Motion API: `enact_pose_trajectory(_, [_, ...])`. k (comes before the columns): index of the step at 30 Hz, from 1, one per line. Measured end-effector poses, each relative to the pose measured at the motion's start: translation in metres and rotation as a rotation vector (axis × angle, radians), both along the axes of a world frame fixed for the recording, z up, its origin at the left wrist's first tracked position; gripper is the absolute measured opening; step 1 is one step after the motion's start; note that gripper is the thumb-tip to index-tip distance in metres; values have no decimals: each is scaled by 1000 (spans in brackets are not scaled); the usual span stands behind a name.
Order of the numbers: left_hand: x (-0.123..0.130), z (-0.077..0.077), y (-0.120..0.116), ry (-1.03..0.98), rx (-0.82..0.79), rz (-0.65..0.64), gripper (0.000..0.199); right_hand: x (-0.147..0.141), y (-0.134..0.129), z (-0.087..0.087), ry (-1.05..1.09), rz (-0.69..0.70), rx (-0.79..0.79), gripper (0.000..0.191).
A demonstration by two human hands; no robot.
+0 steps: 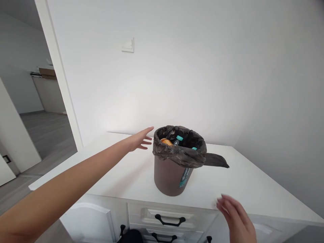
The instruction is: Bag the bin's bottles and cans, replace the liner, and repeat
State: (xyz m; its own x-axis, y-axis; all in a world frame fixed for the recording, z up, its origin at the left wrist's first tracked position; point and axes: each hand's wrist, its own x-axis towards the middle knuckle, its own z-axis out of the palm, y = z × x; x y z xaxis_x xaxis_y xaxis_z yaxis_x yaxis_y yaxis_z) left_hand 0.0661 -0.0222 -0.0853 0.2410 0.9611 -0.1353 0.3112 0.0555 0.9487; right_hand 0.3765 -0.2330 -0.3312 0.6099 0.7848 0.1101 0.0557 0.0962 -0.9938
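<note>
A brown bin (168, 175) stands upright on a white cabinet top (227, 182). Its black liner bag (181, 155) is folded over the rim, with a flap sticking out to the right. Inside lie a bottle with a teal cap (179, 138), an orange item (167, 141) and a second teal cap (194, 148). My left hand (140, 139) is just left of the rim, fingers spread, holding nothing. Over the cabinet's front edge, right of the bin and lower, is my right hand (234, 212), its fingers bent close together; what they hold, if anything, is too small to name.
Behind the cabinet is a white wall with a light switch (128, 45). Drawers with black handles (170, 221) face me below. To the left, a doorway shows a grey floor and a cardboard box (47, 72). A dark rounded object (131, 236) sits at the bottom.
</note>
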Motion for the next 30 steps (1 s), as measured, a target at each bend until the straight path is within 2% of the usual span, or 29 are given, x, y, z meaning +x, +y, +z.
enact_pose_trajectory(3, [1,-10,-2,-112,-212,-12,63,5,44,58,246,291,116,47])
enact_pose_trajectory(6, [6,-21,-9,-186,-285,-38,48,0,80,114,420,556,56,45])
enact_pose_trajectory(8, [8,-27,-14,-220,-254,-68,38,-2,95,140,545,703,-9,43])
enact_pose_trajectory(10, [8,-30,-16,-258,-187,-79,26,-1,104,156,625,753,-37,31])
enact_pose_trajectory(13, [5,-27,-15,-304,-67,-36,20,3,109,171,610,670,19,14])
enact_pose_trajectory(15, [2,-19,-12,-321,15,2,21,8,112,182,539,568,102,10])
enact_pose_trajectory(18, [-3,2,-5,-350,130,53,21,18,116,205,442,412,242,10])
enact_pose_trajectory(22, [-7,33,9,-401,270,88,21,31,120,240,397,308,352,18])
enact_pose_trajectory(24, [-10,44,15,-400,310,79,25,35,119,255,353,280,358,20])
enact_pose_trajectory(27, [-21,53,21,-366,344,66,22,39,111,271,179,294,279,15])
enact_pose_trajectory(30, [-42,58,22,-172,450,28,23,46,97,278,-11,353,173,6])
